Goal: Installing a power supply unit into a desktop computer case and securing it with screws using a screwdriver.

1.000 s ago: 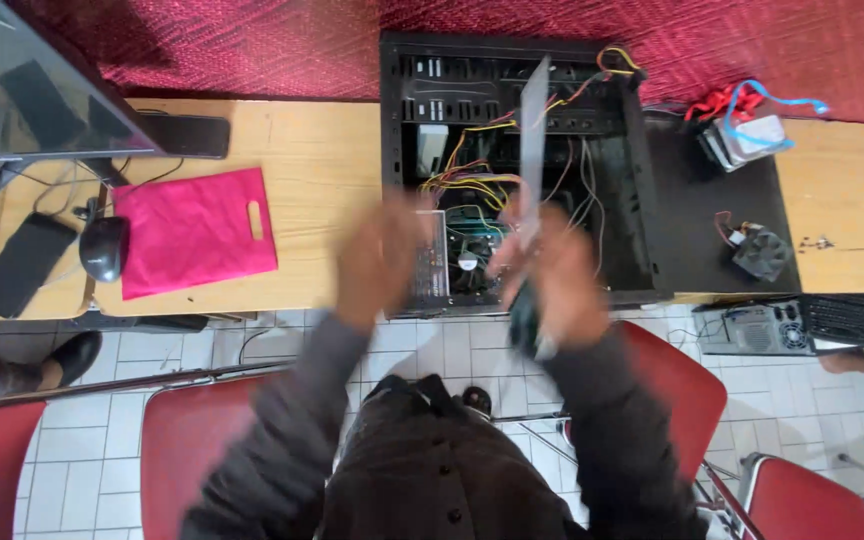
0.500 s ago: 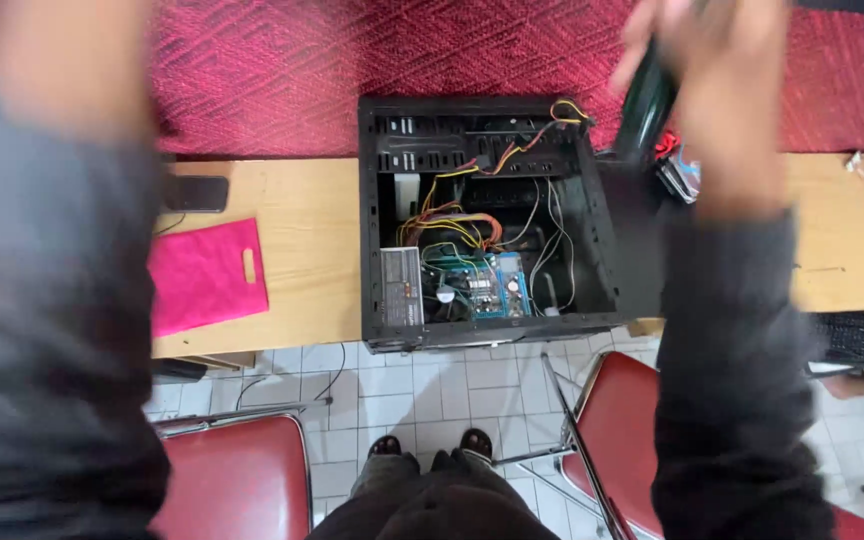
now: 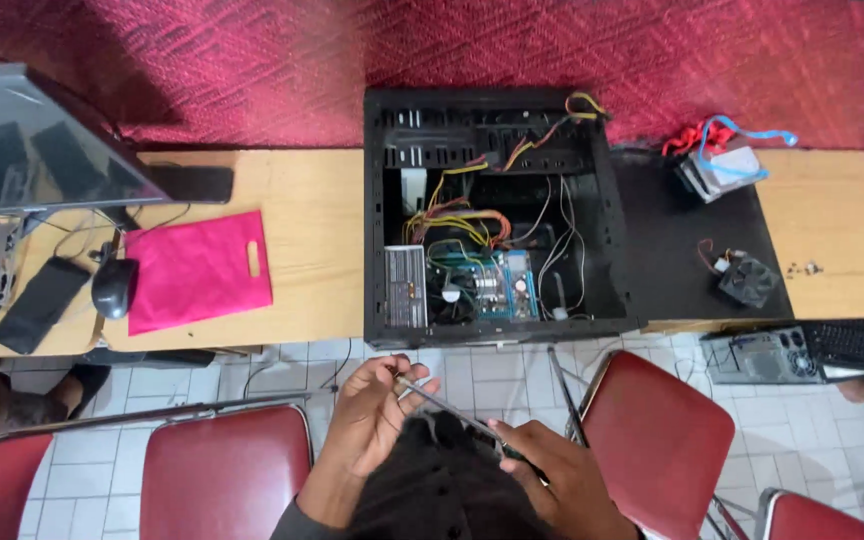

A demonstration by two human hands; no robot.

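Note:
My right hand [image 3: 557, 485] is low, close to my body, and grips the dark handle of a screwdriver [image 3: 447, 408]. Its thin metal shaft slants up and left to my left hand [image 3: 377, 420], whose fingertips pinch the tip. Both hands hover over the tiled floor, just in front of the open black computer case [image 3: 602, 200]. The case lies on its side on the wooden table [image 3: 312, 210]; coloured cables and a blue-green board show inside it.
A black panel [image 3: 682, 240] lies right of the case, with a small fan [image 3: 747, 282] and a drive with red and blue cables [image 3: 720, 165]. A pink bag [image 3: 197, 270], mouse [image 3: 114, 288] and monitor [image 3: 32, 140] are left. Red chairs [image 3: 657, 440] stand below.
Both arms were raised high in front of the camera, the right holding a dark object. They have dropped near my lap, and the two hands now meet on the screwdriver.

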